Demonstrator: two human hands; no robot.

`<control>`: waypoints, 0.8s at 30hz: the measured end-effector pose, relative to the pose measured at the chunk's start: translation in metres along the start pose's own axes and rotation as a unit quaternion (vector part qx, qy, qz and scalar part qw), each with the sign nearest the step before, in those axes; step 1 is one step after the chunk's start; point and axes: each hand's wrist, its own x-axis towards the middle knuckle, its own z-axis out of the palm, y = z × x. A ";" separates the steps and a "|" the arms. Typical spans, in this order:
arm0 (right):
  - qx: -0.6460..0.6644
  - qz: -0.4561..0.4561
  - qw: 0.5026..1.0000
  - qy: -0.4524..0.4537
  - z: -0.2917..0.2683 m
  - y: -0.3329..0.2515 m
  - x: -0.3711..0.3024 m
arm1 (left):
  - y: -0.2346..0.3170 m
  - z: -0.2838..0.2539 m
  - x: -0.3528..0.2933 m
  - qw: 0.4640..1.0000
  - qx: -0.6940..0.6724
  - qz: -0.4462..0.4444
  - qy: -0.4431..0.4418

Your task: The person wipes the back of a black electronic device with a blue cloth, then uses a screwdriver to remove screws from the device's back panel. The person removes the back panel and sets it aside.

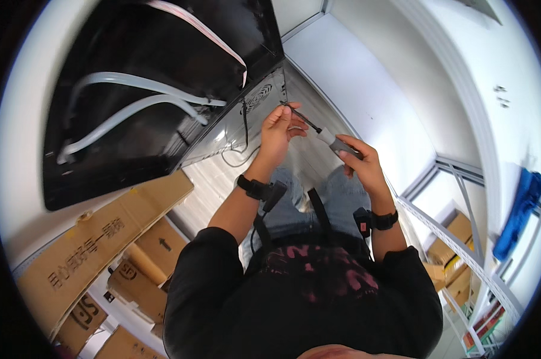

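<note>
My right hand [359,158] is wrapped round the grey handle of a screwdriver [331,141]. Its thin dark shaft slants up and left to my left hand [280,127], whose thumb and forefinger pinch at the tip. Something small and dark shows at those fingertips, too small to name. Just left of my left hand stands a big appliance with a black back panel [139,45] and a grey metal section [264,102] with a round vent grille. Two grey hoses [127,81] and a pink-and-white strip run across the panel. A black cable [245,128] hangs down beside the metal section.
Cardboard boxes [157,248] pile up at the lower left, with a long flat carton [112,230] across them. On the right, a white metal rack [444,233] holds more boxes, and a blue cloth [518,212] hangs near it. A white panel [366,90] stands ahead.
</note>
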 end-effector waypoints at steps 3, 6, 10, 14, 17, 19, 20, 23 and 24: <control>0.047 -0.065 0.997 0.017 -0.006 0.048 0.038 | -0.035 -0.022 0.032 0.999 0.020 0.049 0.001; 0.079 -0.159 0.984 0.025 -0.008 0.092 0.065 | -0.053 -0.035 0.060 0.993 0.049 0.102 -0.028; 0.046 -0.258 0.963 0.059 -0.006 0.122 0.087 | -0.055 -0.038 0.082 0.979 0.052 0.176 -0.086; 0.072 -0.302 0.944 0.114 0.011 0.116 0.089 | -0.046 -0.040 0.094 0.971 0.073 0.210 -0.093; 0.048 -0.330 0.938 0.099 0.016 0.115 0.092 | -0.039 -0.036 0.092 0.967 0.075 0.229 -0.077; 0.074 -0.320 0.940 0.094 0.021 0.112 0.091 | -0.035 -0.034 0.093 0.967 0.078 0.234 -0.059; 0.086 -0.319 0.940 0.089 0.023 0.112 0.091 | -0.034 -0.033 0.092 0.967 0.079 0.235 -0.056; 0.103 -0.326 0.936 0.084 0.025 0.110 0.091 | -0.032 -0.029 0.090 0.968 0.076 0.234 -0.047; 0.107 -0.320 0.938 0.083 0.026 0.109 0.091 | -0.033 -0.028 0.091 0.969 0.072 0.231 -0.043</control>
